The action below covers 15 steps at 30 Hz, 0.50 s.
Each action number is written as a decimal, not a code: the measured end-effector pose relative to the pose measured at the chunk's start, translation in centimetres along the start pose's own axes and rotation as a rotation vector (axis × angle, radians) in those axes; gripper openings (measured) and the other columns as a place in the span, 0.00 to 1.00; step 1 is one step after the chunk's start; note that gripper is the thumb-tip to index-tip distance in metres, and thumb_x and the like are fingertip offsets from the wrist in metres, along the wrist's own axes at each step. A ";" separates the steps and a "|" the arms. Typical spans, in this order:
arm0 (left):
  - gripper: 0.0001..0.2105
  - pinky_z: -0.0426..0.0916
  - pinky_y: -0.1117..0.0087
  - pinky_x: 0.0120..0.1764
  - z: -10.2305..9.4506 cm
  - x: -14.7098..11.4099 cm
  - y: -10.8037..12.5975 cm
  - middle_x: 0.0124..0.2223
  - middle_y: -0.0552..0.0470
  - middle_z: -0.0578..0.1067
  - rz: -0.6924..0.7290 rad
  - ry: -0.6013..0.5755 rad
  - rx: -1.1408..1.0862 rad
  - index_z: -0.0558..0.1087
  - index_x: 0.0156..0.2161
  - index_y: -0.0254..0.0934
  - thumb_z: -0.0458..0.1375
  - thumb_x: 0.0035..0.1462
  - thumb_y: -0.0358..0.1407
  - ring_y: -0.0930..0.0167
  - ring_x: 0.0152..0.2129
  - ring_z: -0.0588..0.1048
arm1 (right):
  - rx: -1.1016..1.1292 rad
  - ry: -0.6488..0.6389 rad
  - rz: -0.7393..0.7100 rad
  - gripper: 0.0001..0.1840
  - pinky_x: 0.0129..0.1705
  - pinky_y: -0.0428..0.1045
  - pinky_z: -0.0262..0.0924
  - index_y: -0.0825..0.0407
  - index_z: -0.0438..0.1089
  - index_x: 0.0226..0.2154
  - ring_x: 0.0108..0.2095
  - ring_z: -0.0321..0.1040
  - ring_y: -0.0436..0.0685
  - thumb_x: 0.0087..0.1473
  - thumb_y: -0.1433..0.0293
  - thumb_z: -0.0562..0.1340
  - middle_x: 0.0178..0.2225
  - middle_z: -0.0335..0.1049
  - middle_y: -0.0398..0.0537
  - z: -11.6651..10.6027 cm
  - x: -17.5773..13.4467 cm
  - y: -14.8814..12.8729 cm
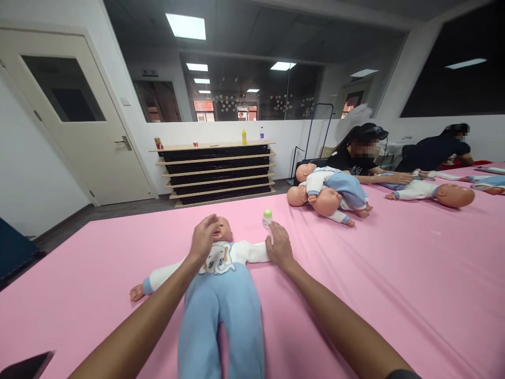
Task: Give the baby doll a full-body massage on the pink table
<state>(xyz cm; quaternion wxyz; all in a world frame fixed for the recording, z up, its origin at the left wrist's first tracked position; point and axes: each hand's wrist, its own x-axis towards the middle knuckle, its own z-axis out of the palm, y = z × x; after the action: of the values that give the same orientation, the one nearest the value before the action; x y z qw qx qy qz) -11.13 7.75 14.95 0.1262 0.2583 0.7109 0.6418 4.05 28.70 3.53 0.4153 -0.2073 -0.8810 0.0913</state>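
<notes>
A baby doll (224, 297) in a white top with a cartoon animal face and light blue trousers lies on its back in front of me, arms spread. My left hand (203, 238) is over the side of the doll's head (224, 227), fingers loosely stretched and partly hiding its face; whether they touch it I cannot tell. At the end of the doll's white sleeve is my right hand (280, 243), fingers extended and thumb apart, covering the doll's hand. Just beyond its fingertips stands a small bottle (267, 217) with a green cap.
The pink table cover (379, 284) spreads under everything. Several dolls (327, 192) are piled at the back right. Farther right, a person (359, 155) handles another doll (437, 193). A dark object (29, 366) shows at the lower left corner. Shelving (219, 166) stands behind the table.
</notes>
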 end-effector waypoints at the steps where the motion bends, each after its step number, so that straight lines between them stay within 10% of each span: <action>1: 0.22 0.65 0.63 0.53 2.7 1.2 0.4 0.55 0.44 0.70 -0.059 -0.041 -0.119 0.65 0.55 0.36 0.50 0.58 0.44 0.64 0.51 0.70 | 0.000 0.014 0.002 0.29 0.64 0.61 0.42 0.60 0.55 0.60 0.63 0.47 0.61 0.55 0.73 0.50 0.61 0.53 0.59 0.1 0.8 0.9; 8: 0.22 0.69 0.57 0.45 17.3 9.5 -2.9 0.50 0.41 0.70 -0.668 -0.153 -0.626 0.66 0.53 0.32 0.51 0.61 0.47 0.64 0.44 0.73 | -0.007 -0.178 -0.063 0.43 0.65 0.61 0.42 0.60 0.46 0.64 0.67 0.35 0.60 0.43 0.79 0.53 0.66 0.39 0.57 0.9 6.6 5.0; 15: 0.22 0.69 0.57 0.46 19.1 11.5 -7.6 0.52 0.43 0.69 -0.833 -0.134 -0.890 0.65 0.54 0.34 0.52 0.61 0.46 0.65 0.45 0.71 | -0.042 -0.447 -0.090 0.42 0.64 0.64 0.39 0.54 0.49 0.64 0.67 0.33 0.60 0.44 0.81 0.53 0.67 0.37 0.53 2.1 8.5 5.8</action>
<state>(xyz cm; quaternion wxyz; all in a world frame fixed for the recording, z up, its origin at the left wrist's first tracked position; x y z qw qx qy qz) -12.52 29.71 6.48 0.5067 -0.0792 0.4064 0.7562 -0.69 37.69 6.11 0.2092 -0.1511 -0.9611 0.0979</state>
